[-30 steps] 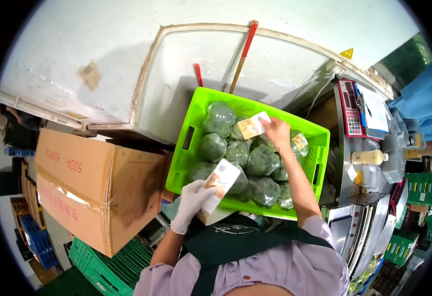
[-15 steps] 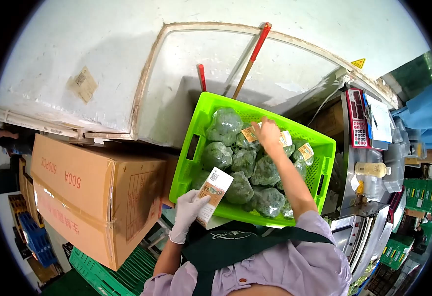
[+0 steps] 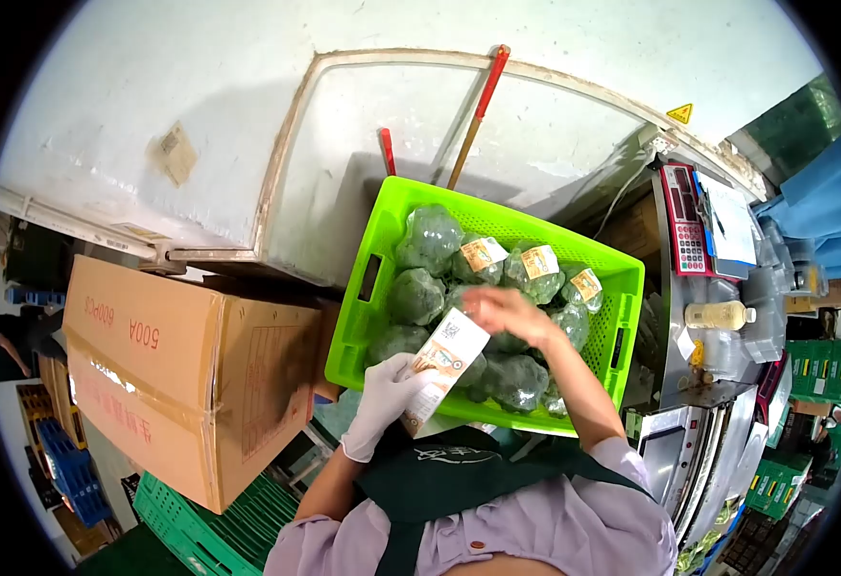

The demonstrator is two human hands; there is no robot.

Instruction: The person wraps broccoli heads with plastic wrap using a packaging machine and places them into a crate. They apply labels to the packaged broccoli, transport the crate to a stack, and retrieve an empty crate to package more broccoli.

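Observation:
A bright green crate holds several plastic-wrapped broccoli heads. Three heads along its far side carry labels, among them a middle label and a right one. In my gloved left hand, at the crate's near left edge, is a stack of printed labels. My bare right hand hovers over the crate at the upper end of the stack; its fingers are blurred, and whether they hold anything is not visible.
A large cardboard box stands left, above a darker green crate. On the right, a metal counter bears a red scale, a clipboard and a bottle. Red-handled poles lean behind. Another person is at far left.
My right hand pressed a label onto a broccoli head at the far side, then came back toward the label stack. That label now lies flat there. My left hand shifted slightly right with the stack.

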